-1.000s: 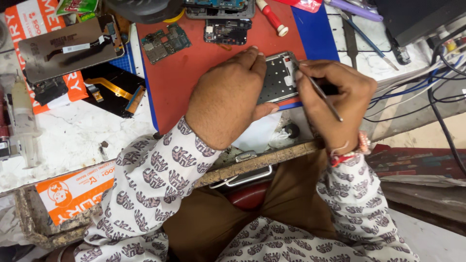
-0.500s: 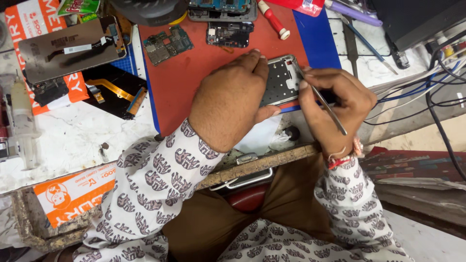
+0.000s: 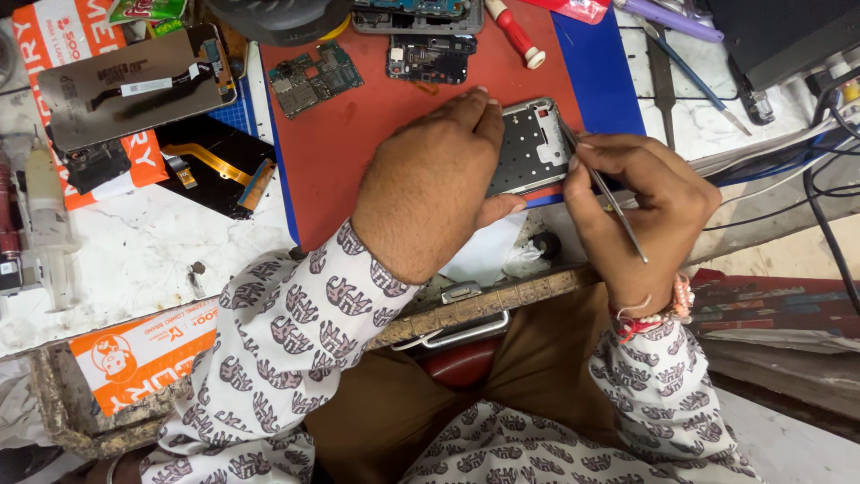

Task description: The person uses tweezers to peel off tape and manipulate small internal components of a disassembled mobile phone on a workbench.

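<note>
**Tweezers at the edge of a phone frame**

The left hand lies flat, fingers together, pressing the silver phone frame onto the red mat. The frame's long axis runs away from the person, tilted slightly. The right hand, just right of it, pinches thin tweezers whose tip meets the frame's right edge. Circuit boards, a red-handled screwdriver and cables lie farther off; nothing intervenes.
</note>
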